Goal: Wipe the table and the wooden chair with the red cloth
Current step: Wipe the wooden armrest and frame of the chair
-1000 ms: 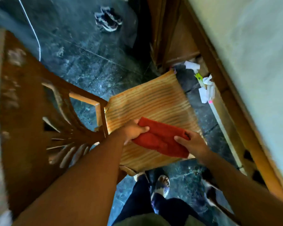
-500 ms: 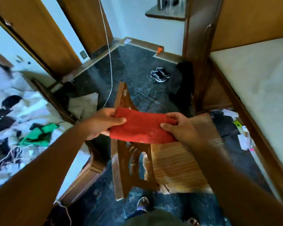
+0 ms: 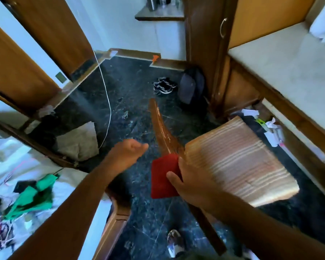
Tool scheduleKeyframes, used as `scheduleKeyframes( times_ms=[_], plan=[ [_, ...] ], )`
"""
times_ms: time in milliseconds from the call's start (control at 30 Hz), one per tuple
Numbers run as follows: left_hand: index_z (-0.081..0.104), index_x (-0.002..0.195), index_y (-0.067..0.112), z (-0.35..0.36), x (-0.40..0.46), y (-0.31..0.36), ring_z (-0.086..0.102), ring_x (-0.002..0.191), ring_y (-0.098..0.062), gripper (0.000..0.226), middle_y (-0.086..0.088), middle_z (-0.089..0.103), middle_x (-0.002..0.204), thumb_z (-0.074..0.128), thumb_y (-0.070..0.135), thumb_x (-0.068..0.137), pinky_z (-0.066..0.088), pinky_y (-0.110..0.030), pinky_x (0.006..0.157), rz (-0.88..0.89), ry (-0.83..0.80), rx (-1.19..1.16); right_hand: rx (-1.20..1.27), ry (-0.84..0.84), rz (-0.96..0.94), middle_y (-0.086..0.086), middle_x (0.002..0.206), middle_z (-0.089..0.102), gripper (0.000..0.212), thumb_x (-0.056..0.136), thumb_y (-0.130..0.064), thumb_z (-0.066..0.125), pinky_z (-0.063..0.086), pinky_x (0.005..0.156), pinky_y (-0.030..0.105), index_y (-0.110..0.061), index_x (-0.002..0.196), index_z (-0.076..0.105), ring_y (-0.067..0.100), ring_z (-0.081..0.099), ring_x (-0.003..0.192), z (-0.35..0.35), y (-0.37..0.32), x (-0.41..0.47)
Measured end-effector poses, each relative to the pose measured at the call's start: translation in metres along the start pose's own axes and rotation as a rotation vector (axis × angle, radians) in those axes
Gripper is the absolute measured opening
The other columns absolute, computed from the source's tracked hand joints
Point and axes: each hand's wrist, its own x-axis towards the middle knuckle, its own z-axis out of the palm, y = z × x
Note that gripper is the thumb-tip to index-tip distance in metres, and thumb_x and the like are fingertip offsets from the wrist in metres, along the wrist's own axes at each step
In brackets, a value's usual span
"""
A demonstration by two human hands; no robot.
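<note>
Dark stone floor [image 3: 120, 94], cluttered room. Right hand [image 3: 190, 184] pinches the red cloth [image 3: 162, 177] over the top rail of the wooden chair [image 3: 161, 128], thumb on the hanging side, fingers behind the rail, likely so one stroke wipes both faces. Striped seat cushion [image 3: 238, 162] sits just right of the grip. Left hand [image 3: 128, 152] is loosely curled, holding nothing, off the cloth's left side.

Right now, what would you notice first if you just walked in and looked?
The bright red cloth stands out first, pressed by the right hand against the top rail of the wooden chair near the middle. Just right of it is the chair's striped seat cushion. The left hand hangs loosely curled and empty to the left, over the dark stone floor.
</note>
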Motion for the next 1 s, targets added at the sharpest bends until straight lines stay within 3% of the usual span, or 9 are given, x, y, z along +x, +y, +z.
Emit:
scheduleKeyframes(
  times_ms=[100, 233, 367, 533, 667, 833, 900, 933, 1000],
  plan=[
    [0.06, 0.125, 0.019, 0.007, 0.044, 0.042, 0.065, 0.098, -0.02, 0.049, -0.003, 0.072, 0.114, 0.052, 0.052, 0.09, 0.052, -0.038, 0.085, 0.506, 0.389, 0.205, -0.105, 0.132, 0.2, 0.01, 0.119, 0.061, 0.062, 0.085, -0.062, 0.049, 0.042, 0.092, 0.037, -0.013, 0.123, 0.05, 0.028, 0.059, 0.108, 0.02, -0.023, 0.019],
    [0.051, 0.142, 0.014, 0.038, 0.093, 0.085, 0.044, 0.138, -0.035, 0.055, -0.013, 0.054, 0.143, 0.055, 0.041, 0.094, 0.029, -0.05, 0.114, 1.073, 0.091, 0.595, -0.088, 0.185, 0.242, 0.014, 0.122, 0.062, 0.058, 0.088, -0.046, 0.059, 0.044, 0.095, 0.038, -0.008, 0.13, 0.046, 0.032, 0.06, 0.112, 0.018, -0.047, 0.043],
    [0.03, 0.154, 0.021, 0.049, 0.123, 0.076, 0.02, 0.15, -0.034, 0.067, -0.012, 0.035, 0.158, 0.035, 0.053, 0.095, 0.01, -0.052, 0.121, 1.065, -0.03, 0.707, -0.15, 0.113, 0.214, 0.011, 0.134, 0.053, 0.066, 0.089, -0.035, 0.061, 0.05, 0.091, 0.051, -0.013, 0.142, 0.027, 0.033, 0.061, 0.109, 0.015, -0.041, -0.01],
    [0.024, 0.155, 0.023, 0.055, 0.137, 0.069, 0.022, 0.15, -0.032, 0.068, -0.009, 0.037, 0.158, 0.029, 0.055, 0.096, 0.009, -0.051, 0.121, 1.089, 0.01, 0.654, -0.244, -0.119, 0.21, 0.0, 0.155, 0.032, 0.085, 0.092, -0.05, 0.052, 0.042, 0.102, 0.039, -0.019, 0.155, 0.005, 0.02, 0.054, 0.121, 0.006, 0.0, -0.11],
    [0.022, 0.155, 0.025, 0.06, 0.138, 0.071, 0.022, 0.15, -0.028, 0.065, -0.007, 0.036, 0.159, 0.03, 0.052, 0.097, 0.006, -0.05, 0.122, 1.053, 0.041, 0.68, -0.185, 0.029, 0.145, 0.0, 0.128, 0.058, 0.066, 0.088, -0.039, 0.065, 0.047, 0.079, 0.032, -0.019, 0.137, 0.025, 0.011, 0.061, 0.091, 0.013, -0.015, -0.07],
    [0.023, 0.156, 0.023, 0.058, 0.134, 0.072, 0.024, 0.15, -0.029, 0.062, -0.008, 0.036, 0.158, 0.033, 0.044, 0.098, 0.005, -0.05, 0.122, 1.018, 0.025, 0.704, -0.004, 0.167, 0.107, 0.009, 0.113, 0.062, 0.053, 0.083, -0.028, 0.073, 0.035, 0.062, 0.027, -0.01, 0.123, 0.043, 0.027, 0.065, 0.091, 0.013, -0.044, 0.036],
    [0.024, 0.156, 0.022, 0.058, 0.132, 0.075, 0.024, 0.15, -0.029, 0.062, -0.009, 0.037, 0.158, 0.034, 0.041, 0.098, 0.004, -0.05, 0.122, 0.992, 0.015, 0.704, 0.087, 0.089, 0.055, 0.011, 0.133, 0.055, 0.069, 0.085, -0.034, 0.071, 0.044, 0.072, 0.032, -0.009, 0.138, 0.035, 0.031, 0.06, 0.111, 0.008, -0.037, 0.042],
    [0.024, 0.156, 0.022, 0.058, 0.131, 0.076, 0.024, 0.15, -0.029, 0.062, -0.009, 0.037, 0.158, 0.034, 0.041, 0.098, 0.003, -0.05, 0.122, 0.981, 0.009, 0.706, 0.119, 0.001, 0.02, 0.012, 0.146, 0.044, 0.081, 0.086, -0.037, 0.07, 0.046, 0.091, 0.039, -0.008, 0.147, 0.025, 0.032, 0.051, 0.126, 0.004, -0.029, 0.031],
    [0.023, 0.156, 0.023, 0.057, 0.131, 0.077, 0.024, 0.15, -0.029, 0.061, -0.009, 0.036, 0.158, 0.034, 0.041, 0.099, 0.003, -0.05, 0.122, 0.968, 0.0, 0.716, 0.165, -0.168, -0.041, 0.014, 0.161, 0.019, 0.098, 0.087, -0.038, 0.069, 0.029, 0.116, 0.045, -0.009, 0.155, 0.004, 0.031, 0.028, 0.145, -0.004, -0.008, -0.007]
  ],
)
